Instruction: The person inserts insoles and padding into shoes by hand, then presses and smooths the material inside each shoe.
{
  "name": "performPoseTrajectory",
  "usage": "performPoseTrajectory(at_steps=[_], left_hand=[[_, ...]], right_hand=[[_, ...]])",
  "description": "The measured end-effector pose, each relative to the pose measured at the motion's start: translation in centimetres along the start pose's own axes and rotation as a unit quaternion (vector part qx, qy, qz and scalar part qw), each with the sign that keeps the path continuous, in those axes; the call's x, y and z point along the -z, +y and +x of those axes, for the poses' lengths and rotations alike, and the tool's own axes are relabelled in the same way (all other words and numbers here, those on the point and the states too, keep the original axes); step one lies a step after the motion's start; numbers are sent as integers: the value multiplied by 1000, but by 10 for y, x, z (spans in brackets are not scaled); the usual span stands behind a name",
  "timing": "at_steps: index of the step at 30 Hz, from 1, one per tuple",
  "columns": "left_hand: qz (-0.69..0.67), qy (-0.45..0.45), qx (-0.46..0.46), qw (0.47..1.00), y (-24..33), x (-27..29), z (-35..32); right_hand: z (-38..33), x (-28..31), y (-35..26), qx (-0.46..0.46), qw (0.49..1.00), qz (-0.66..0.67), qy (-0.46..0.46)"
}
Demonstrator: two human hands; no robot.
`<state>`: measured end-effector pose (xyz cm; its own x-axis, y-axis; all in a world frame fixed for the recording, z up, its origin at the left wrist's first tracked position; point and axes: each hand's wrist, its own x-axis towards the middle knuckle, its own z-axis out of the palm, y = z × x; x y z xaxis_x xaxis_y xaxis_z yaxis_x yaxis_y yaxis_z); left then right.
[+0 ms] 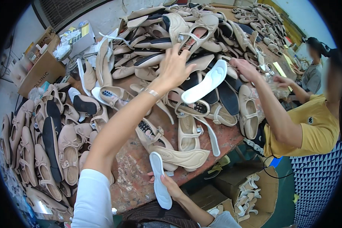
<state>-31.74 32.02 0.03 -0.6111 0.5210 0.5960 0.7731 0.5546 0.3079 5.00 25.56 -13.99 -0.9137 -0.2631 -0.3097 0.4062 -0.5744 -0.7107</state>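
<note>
My left hand (173, 67) reaches far across the worn table (138, 173), fingers spread, touching the pile of beige strap shoes (193, 32) and gripping nothing that I can see. A thin band sits on its wrist. My right hand (171, 187) is low at the near table edge and holds a white insole (158, 176) by its lower half, toe end pointing away over the table. A beige shoe with a padded insole (178, 154) lies just beyond it.
A co-worker in a yellow shirt (315, 127) stands at right, one hand (245, 68) at the end of another white insole (206, 83). Rows of beige shoes (45, 144) cover the left. Cardboard boxes (41, 70) stand back left, and a box of insoles (250, 190) sits under the table.
</note>
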Motion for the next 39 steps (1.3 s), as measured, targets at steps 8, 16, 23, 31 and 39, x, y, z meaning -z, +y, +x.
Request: performPoseTrajectory(at_steps=[8,16,23,31,39], left_hand=[[-134,-48,117,983,-17,16,11],[-240,-179,233,925,32,237,-310],[-68,-245,348,902,64,278,-493],[-6,97,572,815,101,246,-548],[-116,168,590,782,83,232,-555]], right_hand=[[-31,8,-37,97,992,70,49],[-43,22,-90,169,973,-87,128],[-31,-29,-62,276,637,-720,-12],[-19,-64,-12,307,605,-724,-122],[17,-106,48,297,644,-680,-185]])
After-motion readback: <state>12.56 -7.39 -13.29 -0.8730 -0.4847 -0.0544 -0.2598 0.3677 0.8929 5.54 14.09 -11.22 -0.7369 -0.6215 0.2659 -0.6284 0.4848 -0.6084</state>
